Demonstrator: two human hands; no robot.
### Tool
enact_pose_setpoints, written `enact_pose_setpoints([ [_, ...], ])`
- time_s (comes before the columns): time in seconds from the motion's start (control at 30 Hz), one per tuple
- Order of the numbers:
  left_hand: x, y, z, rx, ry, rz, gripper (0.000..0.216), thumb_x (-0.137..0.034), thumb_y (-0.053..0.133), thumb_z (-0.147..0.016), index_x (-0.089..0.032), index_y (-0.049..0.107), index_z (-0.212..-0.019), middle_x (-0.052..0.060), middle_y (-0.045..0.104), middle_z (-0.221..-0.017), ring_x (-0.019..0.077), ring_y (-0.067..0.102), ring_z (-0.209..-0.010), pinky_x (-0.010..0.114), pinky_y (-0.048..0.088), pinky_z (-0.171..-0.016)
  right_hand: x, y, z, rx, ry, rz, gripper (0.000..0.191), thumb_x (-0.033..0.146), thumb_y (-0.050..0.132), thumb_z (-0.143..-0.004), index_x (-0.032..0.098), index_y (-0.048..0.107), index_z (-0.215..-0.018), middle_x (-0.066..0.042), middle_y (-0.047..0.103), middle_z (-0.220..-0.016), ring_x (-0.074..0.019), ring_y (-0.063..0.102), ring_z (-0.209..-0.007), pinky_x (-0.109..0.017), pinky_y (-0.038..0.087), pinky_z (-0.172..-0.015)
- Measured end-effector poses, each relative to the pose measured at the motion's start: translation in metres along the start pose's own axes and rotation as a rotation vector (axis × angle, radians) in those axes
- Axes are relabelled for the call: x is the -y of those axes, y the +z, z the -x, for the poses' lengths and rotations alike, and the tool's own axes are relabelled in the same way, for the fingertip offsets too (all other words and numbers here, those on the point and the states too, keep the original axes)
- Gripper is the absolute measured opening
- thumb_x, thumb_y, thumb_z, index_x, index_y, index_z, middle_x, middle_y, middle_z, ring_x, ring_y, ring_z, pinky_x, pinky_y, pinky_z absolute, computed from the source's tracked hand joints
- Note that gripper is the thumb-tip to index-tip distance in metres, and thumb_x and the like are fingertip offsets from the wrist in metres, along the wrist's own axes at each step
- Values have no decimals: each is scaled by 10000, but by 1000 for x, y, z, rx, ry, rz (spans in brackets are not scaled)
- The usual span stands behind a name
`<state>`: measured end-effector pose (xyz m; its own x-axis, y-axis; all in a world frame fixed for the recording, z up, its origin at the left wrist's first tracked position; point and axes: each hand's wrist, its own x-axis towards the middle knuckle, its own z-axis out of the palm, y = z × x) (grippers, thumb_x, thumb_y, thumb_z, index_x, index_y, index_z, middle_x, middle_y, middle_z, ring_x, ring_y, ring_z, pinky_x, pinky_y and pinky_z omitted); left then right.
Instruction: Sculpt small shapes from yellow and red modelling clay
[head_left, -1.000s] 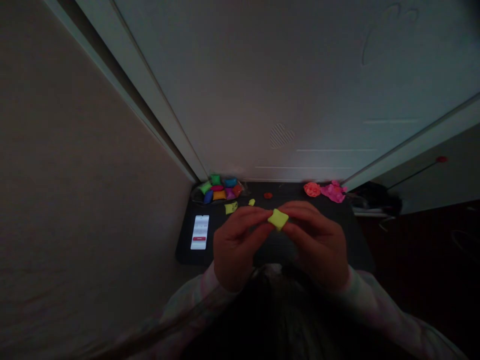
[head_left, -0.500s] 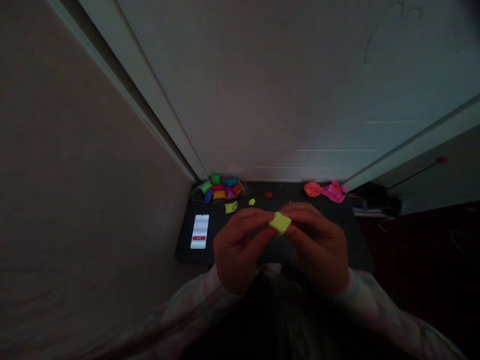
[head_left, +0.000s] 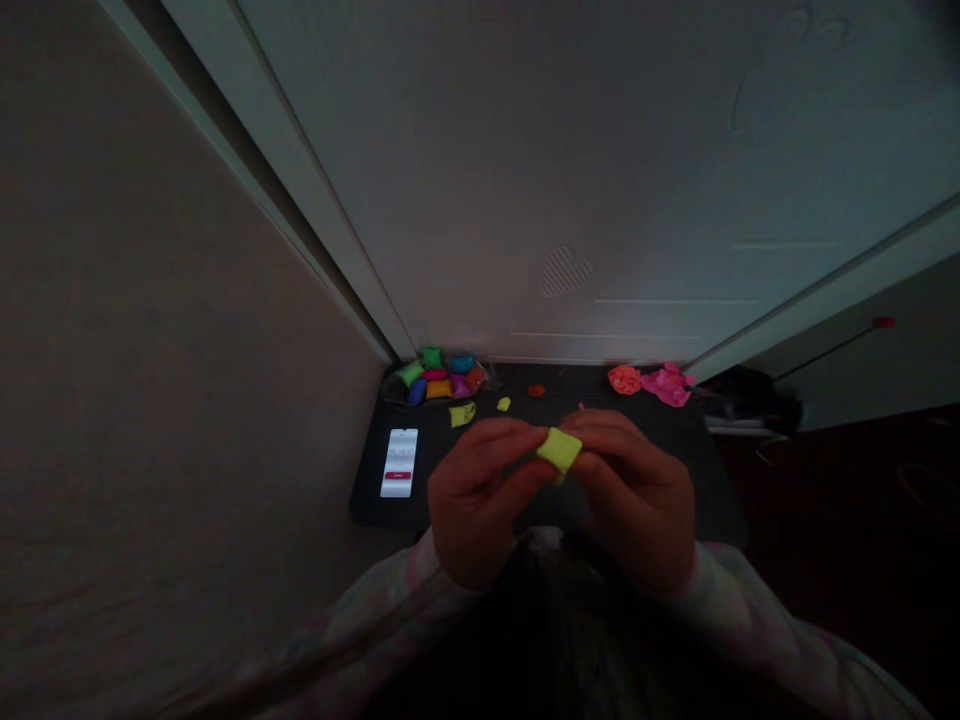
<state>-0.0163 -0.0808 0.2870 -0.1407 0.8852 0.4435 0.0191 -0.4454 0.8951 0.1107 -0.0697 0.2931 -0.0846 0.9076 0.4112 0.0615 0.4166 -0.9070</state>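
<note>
Between the fingertips of both hands is a small yellow piece of modelling clay point(head_left: 559, 450), squarish with a flat top. My left hand point(head_left: 480, 500) pinches it from the left, thumb below and fingers above. From the right, my right hand point(head_left: 637, 495) pinches the opposite side in the same way. Both hands are held above the dark table point(head_left: 450, 470). Behind them on the table lie a small yellow bit point(head_left: 503, 404) and a yellow wrapper point(head_left: 462, 414) with dark print.
Several colourful clay packets point(head_left: 439, 388) sit at the table's back left, near a lit phone point(head_left: 399, 463). A small red-orange lump point(head_left: 535, 391) lies at the back. An orange crumpled piece point(head_left: 624, 379) and a pink one point(head_left: 669, 384) are at the back right. A white door point(head_left: 570, 180) rises behind.
Both hands keep their pinch on the yellow clay, which has tilted very slightly. The right fingers have shifted a little. Nothing on the table has moved.
</note>
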Motion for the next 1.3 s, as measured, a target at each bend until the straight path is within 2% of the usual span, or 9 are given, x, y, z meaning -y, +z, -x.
enact_pose_setpoints([
  [0.33, 0, 1, 1, 10, -103, 109, 301, -76, 594, -678, -304, 653, -867, -16, 628, -861, 90, 577, -788, 196, 471, -706, -1, 0, 0, -21, -24, -15, 261, 121, 557, -730, 314, 632, -890, 21, 609, -826, -116, 562, -789, -265, 470, -703],
  [0.47, 4, 4, -1, -47, -148, 192, 235, -100, 618, -661, -271, 660, -817, -16, 629, -838, 94, 580, -793, 204, 470, -711, -2, 0, 1, 2, 30, 6, 242, 148, 551, -742, 306, 632, -906, 10, 611, -863, -124, 564, -809, -267, 476, -708],
  [0.6, 7, 8, -6, -111, -410, 451, 189, -183, 577, -717, -274, 619, -878, -17, 647, -881, 107, 598, -807, 230, 477, -701, -7, 0, 1, 44, 101, -90, 294, 214, 527, -770, 309, 566, -1045, 4, 629, -931, -142, 569, -878, -298, 470, -773],
  [0.7, 6, 9, -11, -133, -592, 666, 189, -211, 537, -751, -271, 584, -924, -16, 650, -927, 102, 602, -824, 236, 471, -727, -9, -3, 0, 102, 128, -135, 258, 263, 455, -813, 286, 567, -1045, -11, 619, -992, -156, 557, -934, -325, 452, -818],
  [0.83, 4, 7, -16, -130, -748, 841, 179, -203, 501, -772, -234, 573, -933, -8, 643, -927, 90, 594, -833, 221, 463, -751, -8, -8, -4, 233, 116, -62, 336, 261, 548, -750, 271, 530, -1086, -31, 556, -1113, -183, 500, -1033, -350, 409, -880],
  [0.93, 6, 6, -18, -137, -893, 931, 151, -209, 476, -785, -193, 586, -887, 5, 632, -920, 85, 587, -836, 190, 464, -732, -8, -9, -5, 200, 116, 17, 398, 215, 557, -740, 273, 481, -1127, -41, 547, -1107, -176, 510, -1000, -349, 423, -855],
  [1.1, 12, 6, -19, -162, -1054, 1012, 167, -209, 448, -796, -150, 603, -815, 11, 630, -802, 43, 575, -669, 122, 463, -623, -5, -10, -6, 150, -63, 240, 353, 188, 531, -745, 256, 499, -1089, -50, 552, -1057, -191, 499, -1001, -380, 409, -862],
  [1.2, 14, 5, -18, -159, -1074, 1072, 153, -216, 481, -775, -140, 602, -831, 9, 626, -724, 46, 565, -598, 133, 468, -578, -2, -11, -8, 136, -188, 436, 339, 178, 563, -714, 245, 527, -1044, -62, 538, -1067, -207, 493, -1007, -388, 413, -849],
  [1.3, 14, 4, -16, -128, -1054, 1079, 140, -217, 496, -760, -152, 592, -837, 10, 626, -742, 69, 579, -613, 163, 475, -561, 1, -13, -8, 101, -265, 566, 358, 188, 582, -694, 247, 525, -1042, -73, 509, -1092, -215, 498, -983, -395, 429, -818],
])
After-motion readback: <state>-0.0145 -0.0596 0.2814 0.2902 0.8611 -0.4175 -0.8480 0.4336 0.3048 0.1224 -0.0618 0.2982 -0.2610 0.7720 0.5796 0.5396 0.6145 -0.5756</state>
